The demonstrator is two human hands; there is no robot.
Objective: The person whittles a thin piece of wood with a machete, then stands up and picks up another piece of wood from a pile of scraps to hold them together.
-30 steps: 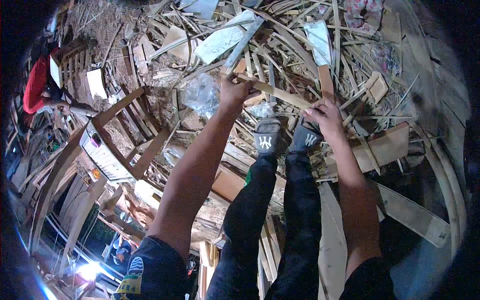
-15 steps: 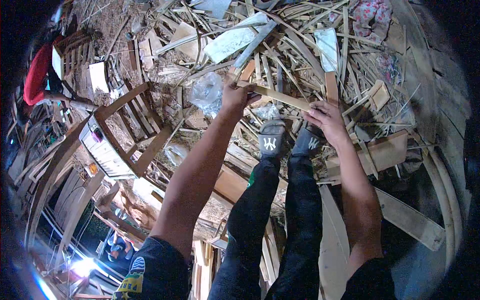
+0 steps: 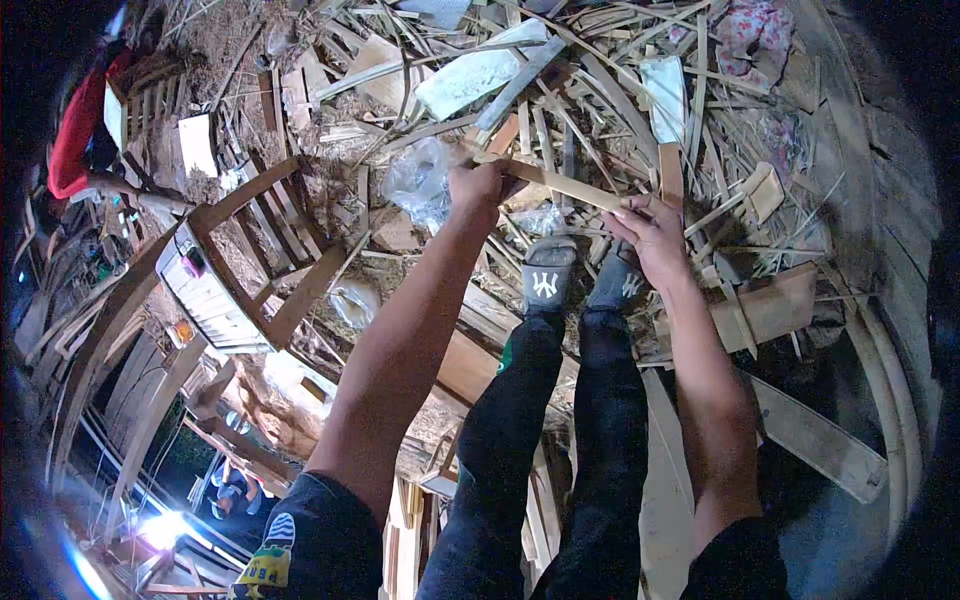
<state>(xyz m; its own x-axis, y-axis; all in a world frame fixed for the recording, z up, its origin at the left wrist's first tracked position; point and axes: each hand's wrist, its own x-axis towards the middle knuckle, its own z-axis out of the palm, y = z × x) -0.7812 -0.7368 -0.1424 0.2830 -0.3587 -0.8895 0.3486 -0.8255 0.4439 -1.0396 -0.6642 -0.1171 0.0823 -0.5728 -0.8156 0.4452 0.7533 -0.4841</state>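
A narrow, flat wooden strip (image 3: 565, 186) spans the gap between my two hands, slanting slightly down to the right. My left hand (image 3: 480, 188) is wrapped round its left end. At the right end, my right hand (image 3: 650, 232) holds the strip between thumb and fingers. Below the strip are my feet in dark sandals (image 3: 545, 275) with white logos. A crumpled clear plastic bag (image 3: 420, 182) lies beside my left hand.
Scrap wood strips (image 3: 590, 110) and pale boards (image 3: 480, 80) litter the ground ahead. At left stands a wooden chair frame (image 3: 290, 305). A person in a red sleeve (image 3: 78, 135) is at far left; another person (image 3: 235, 492) is near a bright light at lower left.
My left hand and its end of the strip have shifted slightly right. The view has moved a little. Both hands keep their hold.
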